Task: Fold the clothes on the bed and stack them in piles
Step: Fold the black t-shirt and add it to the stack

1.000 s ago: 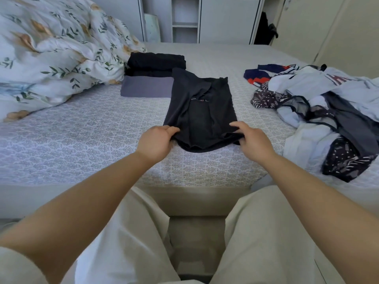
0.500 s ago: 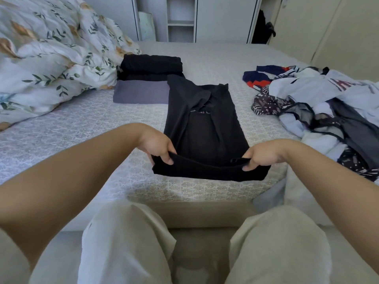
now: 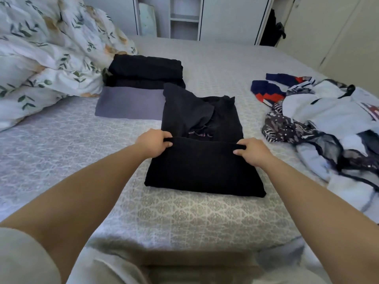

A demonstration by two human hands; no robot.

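Observation:
A black garment [image 3: 203, 167] lies on the bed [image 3: 82, 152] in front of me, its near half doubled over the far half. My left hand [image 3: 153, 143] pinches the left corner of the folded-over hem. My right hand [image 3: 251, 152] pinches the right corner of the same hem. Behind it on the left sit a stack of folded black clothes [image 3: 145, 70] and a flat folded grey piece [image 3: 129, 104]. An unfolded heap of white, navy and patterned clothes [image 3: 328, 121] covers the right side of the bed.
A crumpled floral duvet [image 3: 47, 56] fills the back left of the bed. White wardrobes and an open shelf [image 3: 184, 19] stand beyond the far edge. My knees in light trousers sit at the near edge.
Both hands lifted the near hem of the black garment off the bed and carried it forward, laying the lower half over the upper half.

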